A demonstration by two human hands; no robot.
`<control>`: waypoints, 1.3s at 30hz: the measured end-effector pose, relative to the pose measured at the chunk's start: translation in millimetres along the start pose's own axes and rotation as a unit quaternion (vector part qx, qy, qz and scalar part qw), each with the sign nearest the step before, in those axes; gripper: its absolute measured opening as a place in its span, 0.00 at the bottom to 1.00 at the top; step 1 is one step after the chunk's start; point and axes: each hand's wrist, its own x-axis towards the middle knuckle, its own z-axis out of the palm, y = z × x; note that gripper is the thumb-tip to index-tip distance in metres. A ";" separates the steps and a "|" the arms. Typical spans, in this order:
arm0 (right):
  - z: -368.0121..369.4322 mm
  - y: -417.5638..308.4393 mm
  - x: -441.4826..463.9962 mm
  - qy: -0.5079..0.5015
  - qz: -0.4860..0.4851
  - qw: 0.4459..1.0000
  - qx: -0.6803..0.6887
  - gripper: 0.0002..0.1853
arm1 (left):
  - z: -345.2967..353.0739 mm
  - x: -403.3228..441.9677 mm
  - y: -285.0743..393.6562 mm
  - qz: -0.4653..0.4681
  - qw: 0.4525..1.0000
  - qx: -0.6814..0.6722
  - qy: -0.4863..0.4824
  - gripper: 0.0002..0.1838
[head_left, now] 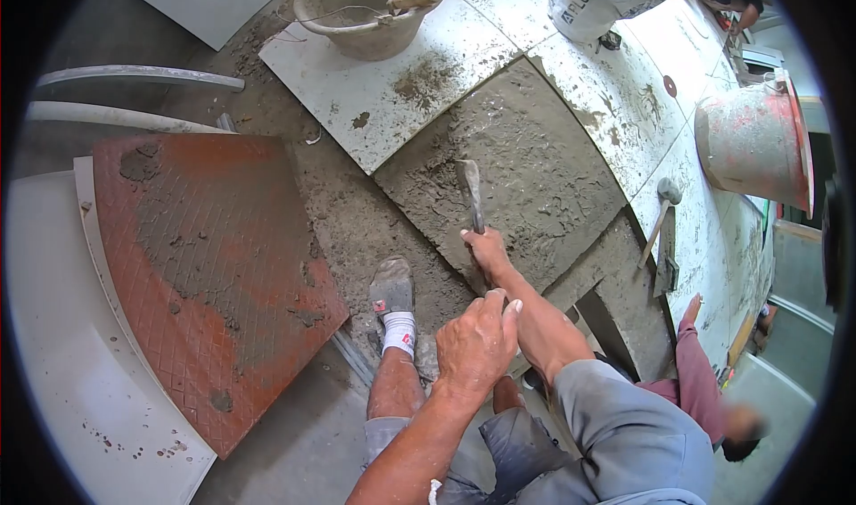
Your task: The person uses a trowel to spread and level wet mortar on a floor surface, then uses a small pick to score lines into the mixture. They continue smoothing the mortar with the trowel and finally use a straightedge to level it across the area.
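My right hand (488, 254) is closed around the handle of a trowel (469, 184), whose narrow-looking metal end points away from me. Beneath it lies a square bed of wet grey mortar (557, 162), rough and lumpy on top. My left hand (477, 343) is nearer to me, beside my right forearm, with its fingers curled and its thumb raised. Its palm side is hidden, so I cannot make out what it holds, if anything. White tiles (499, 15) smeared with mortar border the bed on its far and right sides.
A mortar bucket (370, 28) stands on a tile ahead; another bucket (744, 135) is at right. A mallet (667, 193) lies near a dark bar (666, 260). At left are a mortar-covered reddish tile (259, 180) and pipes (134, 115). A co-worker's sleeve (697, 371) shows lower right.
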 end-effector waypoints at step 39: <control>-1.9 -15.4 -60.3 -0.012 -0.118 0.964 -0.238 0.15 | 22.3 -7.5 4.2 -0.026 0.999 0.019 -0.012 0.14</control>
